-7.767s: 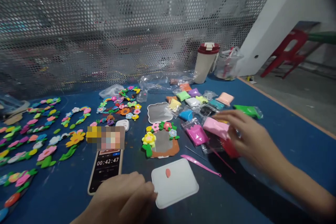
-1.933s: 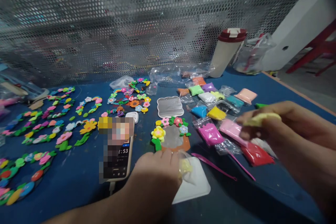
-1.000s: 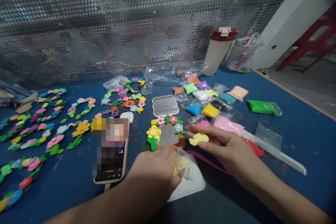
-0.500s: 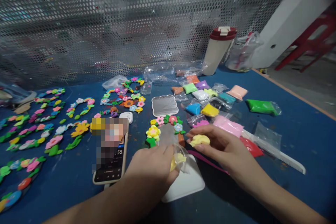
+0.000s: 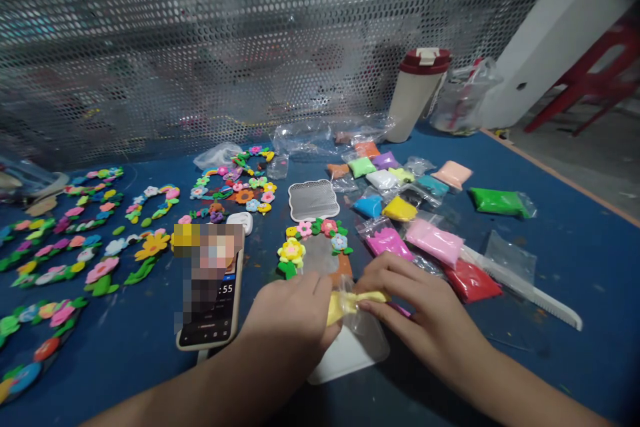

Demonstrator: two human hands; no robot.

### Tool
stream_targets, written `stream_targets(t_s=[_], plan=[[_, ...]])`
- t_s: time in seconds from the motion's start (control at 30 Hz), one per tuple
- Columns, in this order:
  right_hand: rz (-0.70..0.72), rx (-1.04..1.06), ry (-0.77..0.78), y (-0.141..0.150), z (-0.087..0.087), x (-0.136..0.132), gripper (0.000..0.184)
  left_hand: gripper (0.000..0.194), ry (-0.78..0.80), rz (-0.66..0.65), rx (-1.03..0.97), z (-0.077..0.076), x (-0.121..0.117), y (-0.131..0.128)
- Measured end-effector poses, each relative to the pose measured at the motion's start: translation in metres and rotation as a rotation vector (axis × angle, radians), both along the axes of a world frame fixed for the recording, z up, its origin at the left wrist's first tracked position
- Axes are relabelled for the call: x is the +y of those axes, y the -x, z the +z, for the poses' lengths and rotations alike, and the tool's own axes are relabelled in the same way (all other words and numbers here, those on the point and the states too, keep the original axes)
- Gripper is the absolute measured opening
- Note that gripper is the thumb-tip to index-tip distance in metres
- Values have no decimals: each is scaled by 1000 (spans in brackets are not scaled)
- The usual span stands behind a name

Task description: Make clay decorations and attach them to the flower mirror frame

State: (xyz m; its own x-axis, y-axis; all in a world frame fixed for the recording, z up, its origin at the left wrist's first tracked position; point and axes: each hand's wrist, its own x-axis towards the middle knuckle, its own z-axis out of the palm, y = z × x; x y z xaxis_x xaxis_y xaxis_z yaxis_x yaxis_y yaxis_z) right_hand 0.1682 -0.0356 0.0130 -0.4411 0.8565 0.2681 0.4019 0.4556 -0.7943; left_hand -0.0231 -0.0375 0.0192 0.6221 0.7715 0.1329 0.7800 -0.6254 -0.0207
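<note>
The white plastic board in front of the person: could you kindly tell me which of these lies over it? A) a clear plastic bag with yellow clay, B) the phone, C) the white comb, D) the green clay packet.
A: the clear plastic bag, with yellow clay at its mouth between the left hand and right hand, overlaps the white plastic board.

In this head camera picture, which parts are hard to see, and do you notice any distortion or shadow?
In the head view, a pixelated mosaic patch hides most of the phone, the wide lens bends the perforated metal screen, and the right hand casts a dark shadow on the blue table.
</note>
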Motion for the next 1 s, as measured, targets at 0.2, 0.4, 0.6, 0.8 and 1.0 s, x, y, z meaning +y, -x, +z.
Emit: stream_targets(t_s=[0.2,0.4,0.6,0.8,1.0], plan=[[-17,-16,-58,6,-6,-4,14,9,-93,-36,6,-2,0,-5],[-14,74,165,12,-5,-5,20,13,-207,-81,14,1,-9,-13],[230,114,440,2,11,8,17,15,-271,-80,54,7,-11,-10],[-301,458,477,-17,7,18,19,8,-204,-55,86,15,7,3],[-226,485,475,-13,-4,17,17,16,48,71,15,18,12,0]])
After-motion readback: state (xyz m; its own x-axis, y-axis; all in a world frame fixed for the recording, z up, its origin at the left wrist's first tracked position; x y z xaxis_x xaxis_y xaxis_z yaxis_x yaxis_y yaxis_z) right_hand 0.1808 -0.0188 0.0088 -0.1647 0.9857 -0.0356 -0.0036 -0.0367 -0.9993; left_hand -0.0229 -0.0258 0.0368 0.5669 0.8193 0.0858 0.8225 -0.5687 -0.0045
